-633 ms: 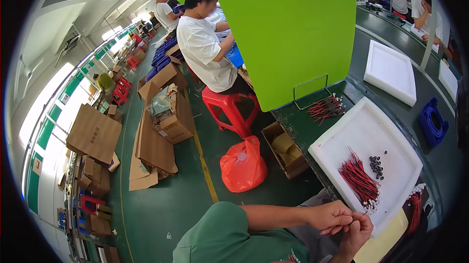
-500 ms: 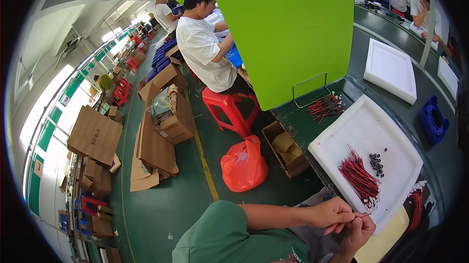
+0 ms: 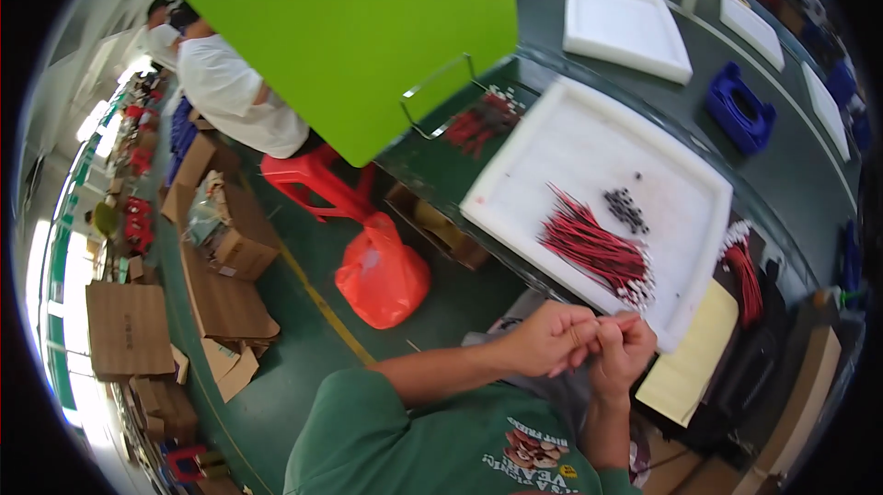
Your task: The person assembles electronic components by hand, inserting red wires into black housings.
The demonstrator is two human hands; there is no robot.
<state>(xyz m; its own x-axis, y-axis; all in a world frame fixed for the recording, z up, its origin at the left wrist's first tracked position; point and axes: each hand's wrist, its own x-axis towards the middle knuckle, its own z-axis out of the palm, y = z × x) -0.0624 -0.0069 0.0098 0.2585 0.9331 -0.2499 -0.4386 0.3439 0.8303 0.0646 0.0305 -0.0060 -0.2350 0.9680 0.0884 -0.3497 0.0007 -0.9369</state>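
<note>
Pinching hands (image 3: 593, 340) together, red wires (image 3: 589, 247) just beyond

Bright, even light. Glare from windows (image 3: 55, 283) at left washes out. Strong fisheye bending at rim; black corners. Centre sharp, edges soft.

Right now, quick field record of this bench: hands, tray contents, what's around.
left hand: fingertips pinched against the right, item between them too small to tell
right hand: pinched likewise
white tray: holds red wire bundle and small black parts
bench edge: yellow sheet
floor: orange bag, red stool, cardboard boxes
</note>
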